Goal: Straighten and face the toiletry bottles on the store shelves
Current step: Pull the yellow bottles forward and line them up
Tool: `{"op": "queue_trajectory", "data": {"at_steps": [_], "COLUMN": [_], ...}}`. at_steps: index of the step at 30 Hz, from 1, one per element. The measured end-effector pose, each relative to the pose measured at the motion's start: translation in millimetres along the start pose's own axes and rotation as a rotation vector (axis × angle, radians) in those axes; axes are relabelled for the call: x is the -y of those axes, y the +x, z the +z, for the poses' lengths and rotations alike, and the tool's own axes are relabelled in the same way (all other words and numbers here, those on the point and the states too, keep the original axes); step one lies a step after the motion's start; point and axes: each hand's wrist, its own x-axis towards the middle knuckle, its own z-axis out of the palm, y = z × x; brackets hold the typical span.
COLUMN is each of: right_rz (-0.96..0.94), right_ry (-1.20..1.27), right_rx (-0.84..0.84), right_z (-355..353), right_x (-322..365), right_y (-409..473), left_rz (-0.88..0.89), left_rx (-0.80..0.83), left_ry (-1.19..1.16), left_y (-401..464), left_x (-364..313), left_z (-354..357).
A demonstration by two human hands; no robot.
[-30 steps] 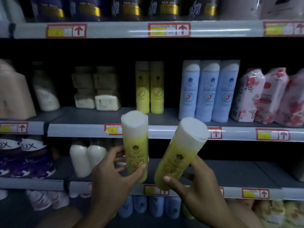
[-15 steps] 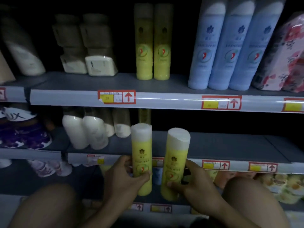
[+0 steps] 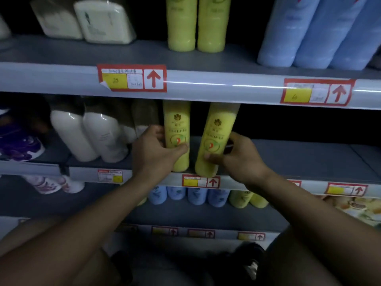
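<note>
Shelf edge (image 3: pixel 226 183): hands (image 3: pixel 156 153) gripping yellow bottles (image 3: pixel 177 137).

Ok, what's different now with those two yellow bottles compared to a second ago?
Both yellow bottles went from mid-air onto the middle shelf: the left bottle stands upright, the right bottle leans, its base at the shelf's front edge. The left hand and right hand still grip them, labels facing out. Other stock looks unchanged.

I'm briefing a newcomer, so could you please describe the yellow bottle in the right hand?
Find the middle shelf, below the rail with red arrow tags. Two yellow bottles stand at its front edge. It's the right yellow bottle, gripped by the right hand; unlike its upright neighbour, it leans.
</note>
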Motion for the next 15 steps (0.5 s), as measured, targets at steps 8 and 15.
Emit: {"op": "queue_trajectory", "data": {"at_steps": [8,15], "right_rz": [0.034,-0.082], "right_ry": [-0.112,-0.226], "right_rx": [-0.117,-0.085], "right_z": [8.8,19.0], "right_x": [-5.9,-23.3], "right_y": [60.0,69.8], "left_rz": [0.032,0.064], "left_rx": [-0.079,-0.096], "left_ry": [0.035,0.02], "left_y": [33.5,33.7], "left_x": [8.9,36.4], "left_z": [23.7,38.9]}}
